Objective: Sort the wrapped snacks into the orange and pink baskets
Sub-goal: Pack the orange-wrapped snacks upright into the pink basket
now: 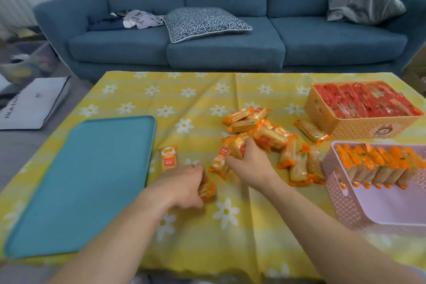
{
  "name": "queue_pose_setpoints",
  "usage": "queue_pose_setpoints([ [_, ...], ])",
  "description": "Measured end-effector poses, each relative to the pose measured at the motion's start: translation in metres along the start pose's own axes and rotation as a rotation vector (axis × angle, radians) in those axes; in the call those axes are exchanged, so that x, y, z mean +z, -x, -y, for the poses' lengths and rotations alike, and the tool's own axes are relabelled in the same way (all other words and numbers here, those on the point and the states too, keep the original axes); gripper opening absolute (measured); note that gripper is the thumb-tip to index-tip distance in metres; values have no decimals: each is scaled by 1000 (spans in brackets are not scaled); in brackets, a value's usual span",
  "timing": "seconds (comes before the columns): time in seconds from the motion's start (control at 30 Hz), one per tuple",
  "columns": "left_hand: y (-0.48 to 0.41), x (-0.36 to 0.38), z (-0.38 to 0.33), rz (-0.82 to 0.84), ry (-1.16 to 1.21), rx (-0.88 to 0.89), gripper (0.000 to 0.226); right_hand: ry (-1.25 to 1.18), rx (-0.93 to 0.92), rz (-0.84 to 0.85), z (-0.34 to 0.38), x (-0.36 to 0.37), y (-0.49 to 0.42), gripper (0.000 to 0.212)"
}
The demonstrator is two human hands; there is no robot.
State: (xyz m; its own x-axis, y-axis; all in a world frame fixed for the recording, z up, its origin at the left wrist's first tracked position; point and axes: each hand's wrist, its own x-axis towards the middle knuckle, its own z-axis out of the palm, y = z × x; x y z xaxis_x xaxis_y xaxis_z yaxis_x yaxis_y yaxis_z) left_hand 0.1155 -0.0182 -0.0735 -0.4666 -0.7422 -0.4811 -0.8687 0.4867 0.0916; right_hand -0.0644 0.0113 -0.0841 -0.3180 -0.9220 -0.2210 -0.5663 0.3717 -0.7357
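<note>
Hidden: pink basket (343, 200) cut off at the right edge; loose pile (272, 136) overlapping, uncountable.
Left hand (184, 182): curled round one orange-wrapped snack (207, 190) (mostly covered).
Right hand (251, 161): gripping one pile snack (237, 147).
Baskets: two; orange basket (359, 129) full of red packs (364, 101).
Around: teal tray (110, 180) on table (207, 94), lone snack (169, 157) beside it.
</note>
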Motion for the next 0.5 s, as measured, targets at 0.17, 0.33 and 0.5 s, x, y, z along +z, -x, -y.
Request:
queue_pose_setpoints([
  [0.17, 3, 11, 5, 49, -44, -61, 92, 212, 112, -107, 14, 34, -8, 81],
  [0.33, 4, -1, 31, -48, 103, -104, 52, 346, 86, -73, 22, 40, -15, 60],
  [0.5, -2, -5, 67, -299, 542, -210, 31, 452, -1, -90, 22, 41, -10, 66],
])
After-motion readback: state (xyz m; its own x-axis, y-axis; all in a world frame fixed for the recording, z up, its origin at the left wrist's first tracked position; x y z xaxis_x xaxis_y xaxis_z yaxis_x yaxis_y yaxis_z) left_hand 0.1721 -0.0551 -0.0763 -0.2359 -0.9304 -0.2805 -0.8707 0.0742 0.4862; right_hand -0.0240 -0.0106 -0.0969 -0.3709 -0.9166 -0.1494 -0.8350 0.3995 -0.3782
